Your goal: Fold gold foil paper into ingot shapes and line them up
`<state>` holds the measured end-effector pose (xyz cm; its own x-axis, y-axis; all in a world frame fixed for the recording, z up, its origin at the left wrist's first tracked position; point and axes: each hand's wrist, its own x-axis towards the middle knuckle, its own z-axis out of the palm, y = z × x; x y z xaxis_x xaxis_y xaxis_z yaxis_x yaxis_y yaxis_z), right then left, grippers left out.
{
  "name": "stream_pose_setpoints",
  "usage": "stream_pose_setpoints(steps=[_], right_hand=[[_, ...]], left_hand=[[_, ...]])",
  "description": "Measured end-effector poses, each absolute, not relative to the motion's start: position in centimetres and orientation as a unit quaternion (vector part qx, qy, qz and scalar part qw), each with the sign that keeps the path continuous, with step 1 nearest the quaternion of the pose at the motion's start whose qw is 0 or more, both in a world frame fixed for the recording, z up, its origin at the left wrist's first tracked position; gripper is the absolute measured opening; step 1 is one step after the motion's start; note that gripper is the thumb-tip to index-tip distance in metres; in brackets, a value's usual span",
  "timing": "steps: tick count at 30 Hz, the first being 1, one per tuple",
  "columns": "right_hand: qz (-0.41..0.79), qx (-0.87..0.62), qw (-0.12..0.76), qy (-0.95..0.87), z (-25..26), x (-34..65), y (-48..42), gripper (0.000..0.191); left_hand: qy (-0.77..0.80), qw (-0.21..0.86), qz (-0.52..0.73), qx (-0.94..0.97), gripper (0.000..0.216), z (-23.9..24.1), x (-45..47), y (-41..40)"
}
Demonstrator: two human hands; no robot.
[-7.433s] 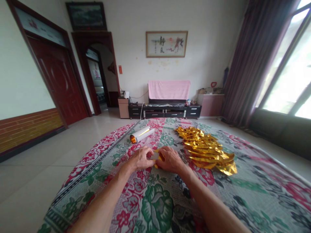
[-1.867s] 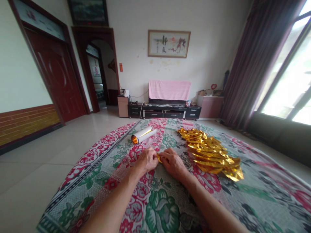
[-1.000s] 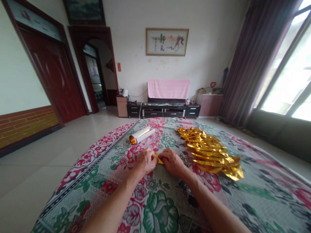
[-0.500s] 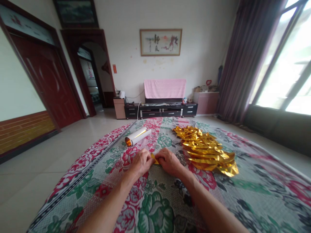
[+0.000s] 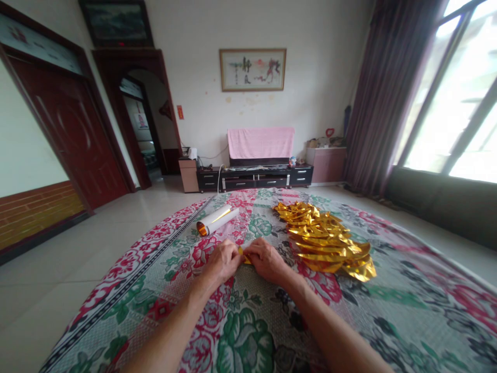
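Note:
Between my two hands, low over the flowered tablecloth (image 5: 260,226), is a small piece of gold foil paper (image 5: 244,257); most of it is hidden by my fingers. My left hand (image 5: 225,259) pinches its left side. From the other side my right hand (image 5: 267,259) grips it with bent fingers. To the right lies a long overlapping pile of folded gold foil pieces (image 5: 326,238), shiny and pointed. Beyond my left hand rests a roll of white-backed gold foil paper (image 5: 218,221), with gold showing at its near end.
The table is round and covered to its edge by the patterned cloth. Behind it, against the wall, stands a low black TV cabinet (image 5: 256,181) with a pink cloth (image 5: 261,142) over the screen. A purple curtain (image 5: 376,103) hangs by the window at right.
The view has shifted slightly, so things sit a little further left. My hands stay together on the foil, with small finger movements; the pile and the roll stay in place.

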<state>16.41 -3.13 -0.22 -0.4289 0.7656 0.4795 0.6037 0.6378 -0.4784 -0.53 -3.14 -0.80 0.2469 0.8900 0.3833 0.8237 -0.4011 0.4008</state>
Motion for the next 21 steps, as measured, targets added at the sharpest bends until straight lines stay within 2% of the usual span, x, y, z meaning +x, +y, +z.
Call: stream_pose_setpoints(steps=[11,16,21], right_hand=[[0.109,-0.41,0.336,-0.841,-0.1,16.1,-3.1,0.019],[0.106,-0.421,0.341,-0.834,-0.5,16.2,-3.2,0.02],[0.11,-0.415,0.338,-0.837,0.1,16.2,-3.6,0.021]], left_hand=[[0.534,0.062,0.291,0.792,0.018,-0.7,-0.6,-3.0],[0.518,0.104,0.272,0.804,0.028,0.0,-1.2,-2.8],[0.498,0.142,0.286,0.806,0.029,-0.1,-2.1,-2.3]])
